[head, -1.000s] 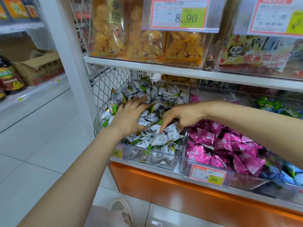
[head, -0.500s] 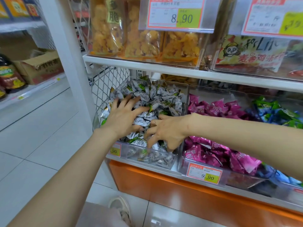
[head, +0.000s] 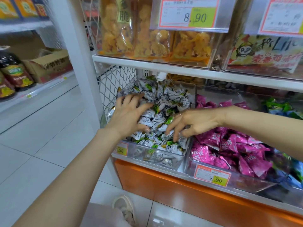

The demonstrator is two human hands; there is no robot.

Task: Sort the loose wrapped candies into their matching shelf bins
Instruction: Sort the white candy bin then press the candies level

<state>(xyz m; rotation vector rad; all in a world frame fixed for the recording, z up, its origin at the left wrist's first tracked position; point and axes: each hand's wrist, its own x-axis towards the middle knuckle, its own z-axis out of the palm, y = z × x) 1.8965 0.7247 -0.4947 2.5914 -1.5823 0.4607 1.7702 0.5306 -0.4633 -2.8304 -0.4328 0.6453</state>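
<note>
Head view: left hand point(head: 126, 117) spread flat on silver-green foil-wrapped candies point(head: 170, 97); right hand point(head: 195, 123), fingers curled, digs directly below, grip unclear.

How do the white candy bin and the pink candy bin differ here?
The white bin holds white-and-green candies; the pink bin holds pink candies. The left hand and right hand are in the white bin; only a forearm crosses the pink bin. The white bin sits by the mesh, the pink bin next along. Both are clear, tagged 9.90.
</note>
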